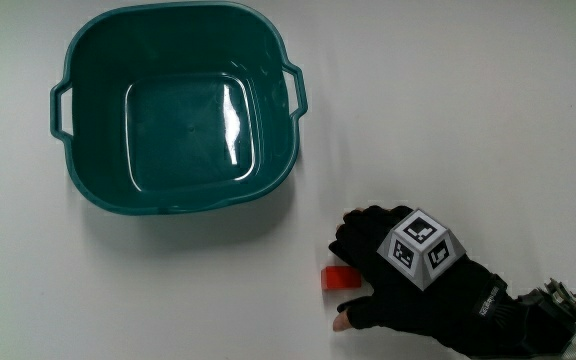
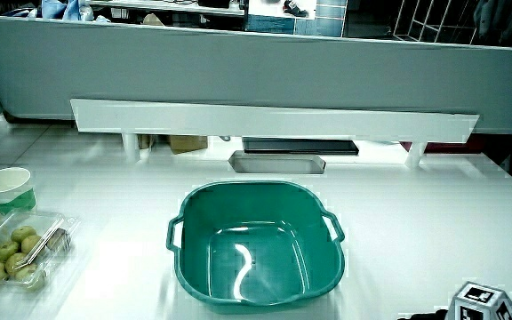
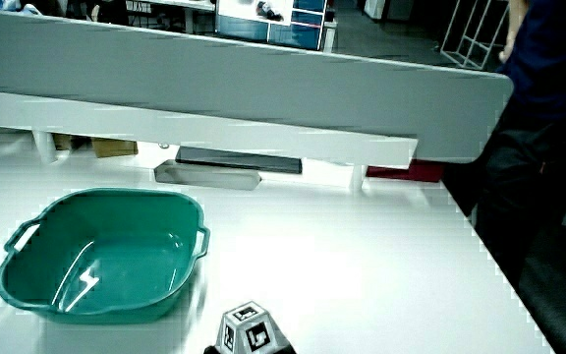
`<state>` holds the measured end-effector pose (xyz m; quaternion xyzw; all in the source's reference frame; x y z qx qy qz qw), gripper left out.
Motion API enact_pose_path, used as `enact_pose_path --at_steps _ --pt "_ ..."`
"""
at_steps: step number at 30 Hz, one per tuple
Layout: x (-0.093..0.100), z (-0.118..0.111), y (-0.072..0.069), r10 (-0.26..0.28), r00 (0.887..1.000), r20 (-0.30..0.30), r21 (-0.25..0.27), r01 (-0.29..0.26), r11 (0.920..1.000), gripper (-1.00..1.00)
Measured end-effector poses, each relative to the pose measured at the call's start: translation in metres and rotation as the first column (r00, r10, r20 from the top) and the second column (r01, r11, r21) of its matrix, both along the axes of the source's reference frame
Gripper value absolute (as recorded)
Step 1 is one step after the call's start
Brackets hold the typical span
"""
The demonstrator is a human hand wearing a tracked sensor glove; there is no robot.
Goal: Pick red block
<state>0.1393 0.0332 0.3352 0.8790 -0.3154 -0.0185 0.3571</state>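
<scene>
Main view: hand [image 1: 398, 275] curled around red block [image 1: 340, 278] on table [image 1: 168, 300], grip not confirmed. Teal basin [image 1: 178, 110] well apart from hand. Side views show only the cube [image 3: 249, 329], block hidden.

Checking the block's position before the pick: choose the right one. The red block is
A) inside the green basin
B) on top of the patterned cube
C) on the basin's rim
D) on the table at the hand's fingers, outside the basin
D: in the main view the red block lies on the table against the hand, nearer the person than the green basin, which holds nothing.
</scene>
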Motion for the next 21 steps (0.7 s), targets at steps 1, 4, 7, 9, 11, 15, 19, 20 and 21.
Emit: enact_pose_path --at_steps 1,4,7,9,11,15,19,20,21 --pt "-0.005 -0.003 -0.001 -0.006 1.000 -0.003 0.017 0.006 0.9998 0.00" --pt "-0.007 0.010 -0.001 -0.002 1.000 0.002 -0.018 0.002 0.9998 0.00" --pt "-0.011 0.018 -0.001 -0.009 1.000 0.002 -0.062 0.010 0.9980 0.00" --pt "-0.013 0.029 0.000 -0.015 1.000 -0.015 -0.058 0.014 0.9982 0.00" --pt "-0.017 0.034 0.001 -0.026 0.999 -0.023 -0.071 0.024 0.9972 0.00" --pt "-0.026 0.039 0.003 -0.040 0.999 -0.025 -0.093 0.038 0.9950 0.00" --pt "-0.030 0.046 0.005 -0.050 0.998 -0.035 -0.103 0.046 0.9937 0.00" --pt "-0.031 0.049 0.005 -0.052 0.998 -0.040 -0.101 0.047 0.9937 0.00" --pt "-0.031 0.050 0.006 -0.051 0.998 -0.037 -0.109 0.047 0.9930 0.00"
